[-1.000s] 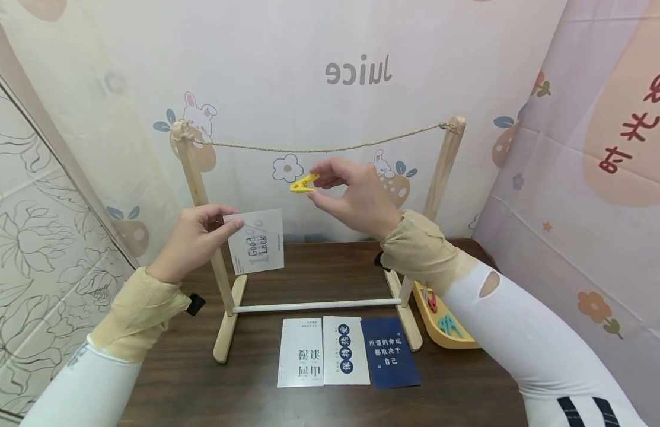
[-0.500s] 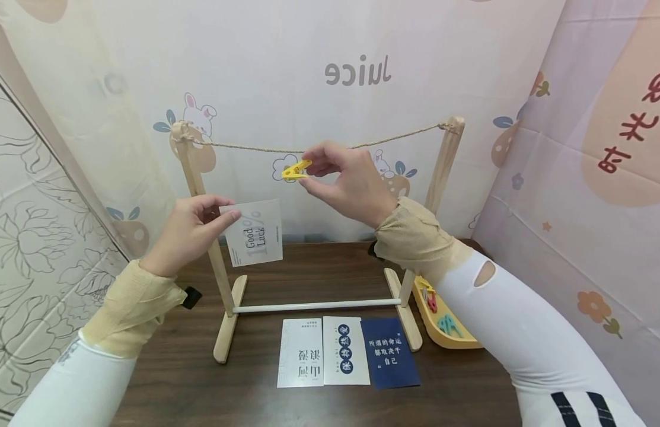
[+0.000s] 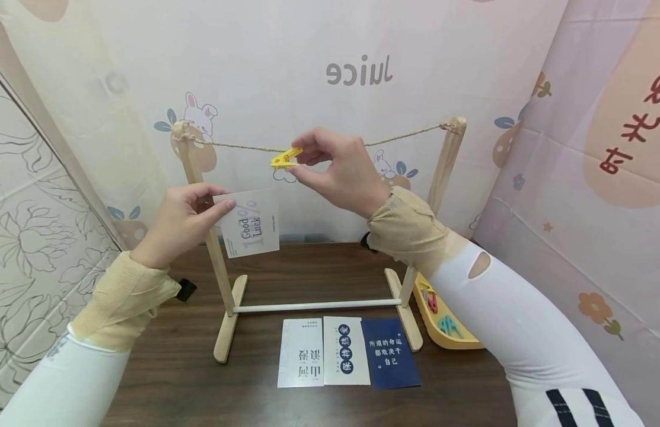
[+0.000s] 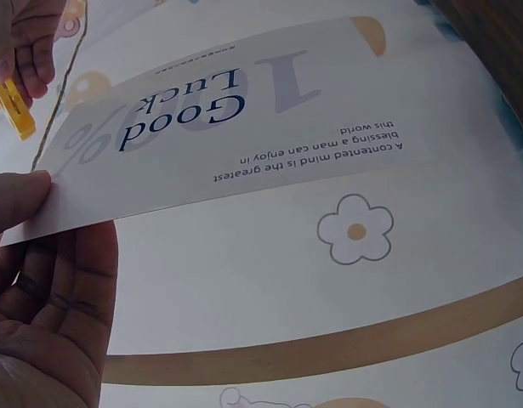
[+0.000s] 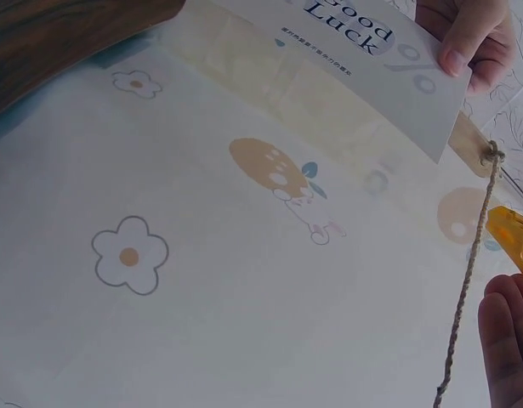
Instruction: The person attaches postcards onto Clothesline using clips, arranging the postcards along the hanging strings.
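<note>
At a wooden frame (image 3: 446,159) strung with twine (image 3: 239,146), your left hand (image 3: 184,218) pinches a white "Good Luck" card (image 3: 257,228) below the twine's left half, while your right hand (image 3: 344,171) grips a yellow clip (image 3: 283,160) close to the twine

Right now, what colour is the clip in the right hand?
Yellow; the clip in the right hand shows best in the head view.
</note>
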{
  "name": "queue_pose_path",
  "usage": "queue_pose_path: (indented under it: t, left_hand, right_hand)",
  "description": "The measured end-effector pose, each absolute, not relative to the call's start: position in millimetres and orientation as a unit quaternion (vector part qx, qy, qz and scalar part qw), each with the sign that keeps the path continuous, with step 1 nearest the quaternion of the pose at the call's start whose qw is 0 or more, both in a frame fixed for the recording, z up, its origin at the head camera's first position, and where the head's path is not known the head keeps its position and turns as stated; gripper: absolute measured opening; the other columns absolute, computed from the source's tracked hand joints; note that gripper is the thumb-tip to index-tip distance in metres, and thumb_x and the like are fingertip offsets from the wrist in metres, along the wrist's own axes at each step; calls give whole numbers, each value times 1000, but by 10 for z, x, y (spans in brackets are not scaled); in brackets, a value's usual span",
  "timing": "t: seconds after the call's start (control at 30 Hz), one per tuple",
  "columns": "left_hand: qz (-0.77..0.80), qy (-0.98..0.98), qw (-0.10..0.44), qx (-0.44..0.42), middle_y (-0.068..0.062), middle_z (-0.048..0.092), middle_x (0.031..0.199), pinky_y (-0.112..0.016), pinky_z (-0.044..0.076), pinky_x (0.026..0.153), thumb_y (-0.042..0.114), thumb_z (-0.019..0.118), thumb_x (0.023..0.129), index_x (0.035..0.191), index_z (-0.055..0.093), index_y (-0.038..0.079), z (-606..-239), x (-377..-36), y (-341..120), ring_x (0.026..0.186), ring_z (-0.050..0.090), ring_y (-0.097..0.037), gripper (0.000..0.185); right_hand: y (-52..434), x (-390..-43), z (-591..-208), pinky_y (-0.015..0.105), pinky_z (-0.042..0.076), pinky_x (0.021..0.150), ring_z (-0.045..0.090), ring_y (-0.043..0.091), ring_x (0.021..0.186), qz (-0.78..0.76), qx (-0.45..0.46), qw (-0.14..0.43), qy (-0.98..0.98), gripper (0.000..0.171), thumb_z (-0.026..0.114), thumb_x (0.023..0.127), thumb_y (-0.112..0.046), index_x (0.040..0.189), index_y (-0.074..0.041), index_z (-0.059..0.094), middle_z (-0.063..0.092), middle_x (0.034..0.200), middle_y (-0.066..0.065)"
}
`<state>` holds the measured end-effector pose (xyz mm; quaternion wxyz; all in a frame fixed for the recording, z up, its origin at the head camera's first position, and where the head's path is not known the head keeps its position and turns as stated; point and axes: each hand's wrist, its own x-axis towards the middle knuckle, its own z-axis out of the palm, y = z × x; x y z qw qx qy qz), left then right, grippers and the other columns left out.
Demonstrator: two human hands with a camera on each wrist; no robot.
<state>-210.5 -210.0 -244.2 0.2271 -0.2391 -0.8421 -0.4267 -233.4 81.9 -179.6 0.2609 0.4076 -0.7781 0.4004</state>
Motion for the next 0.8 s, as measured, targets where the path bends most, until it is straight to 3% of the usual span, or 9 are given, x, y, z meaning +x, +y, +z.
queue_pose_path:
  t: [0.13,0.33,0.6,0.8]
  left_hand:
    - [-428,-843,230,-231,0,76,83,-16,45,57,4,76,99,113,79,-5,-2389,-2091,-2118,65,57,-3,16]
    - [-421,-846,240,-223,-5,80,88,-12,50,64,7,77,100,112,80,-3,-2336,-2084,-2166,68,65,1,16]
    - [-430,-840,248,-218,38,69,81,-8,52,68,6,77,99,112,80,-6,-2264,-2105,-2208,75,69,11,18]
    - [-422,-849,254,-194,42,66,79,-7,51,69,11,79,99,115,80,-4,-2216,-2124,-2240,76,68,15,21]
  right_hand:
    - [779,-2336,-1741,29,63,92,79,26,96,399,410,261,-777,27,82,93,0,117,8,72,80,113,18]
    - [722,-2334,-1668,29,63,93,78,26,96,412,404,250,-777,25,80,93,1,116,8,72,80,112,19]
    - [628,-2358,-1599,26,61,94,78,25,97,418,399,237,-781,23,79,95,1,116,8,72,80,113,18]
    - [538,-2379,-1549,24,61,93,78,24,97,423,396,232,-781,24,79,95,1,117,8,72,80,114,19]
